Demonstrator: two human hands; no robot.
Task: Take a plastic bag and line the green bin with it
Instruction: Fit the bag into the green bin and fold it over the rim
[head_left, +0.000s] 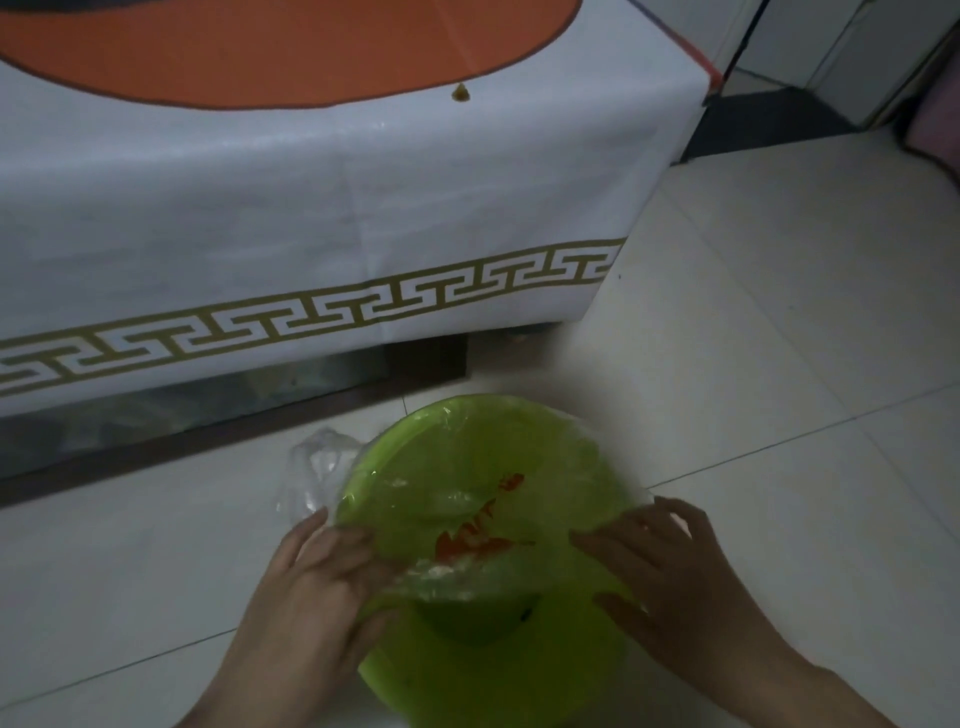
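The green bin (483, 519) sits on the pale tile floor (779, 364), in front of a low surface (311, 208) w/ a white cloth that has a gold key pattern along the hem and a big orange shape on top.

Left of the bin, a loose bunch of the clear plastic bag (457, 499) hangs over the rim and puffs out onto the floor side. The rest of the bag is stretched over the far part of the bin's mouth, w/ red print on it near the middle. The near part of the mouth is not covered yet; you can see down into the bin there.

The left hand (317, 577) is at the bin's near-left rim. Its grip is closed, fingers pinching a crumpled edge of the bag.

The right hand (670, 566) is at the bin's near-right rim, fingers spread, tips pressing on the bag's edge. Cannot tell if its grip really holds the plastic or just rests on it; pic is blurry there.

Right of the bin, just more floor tiles.
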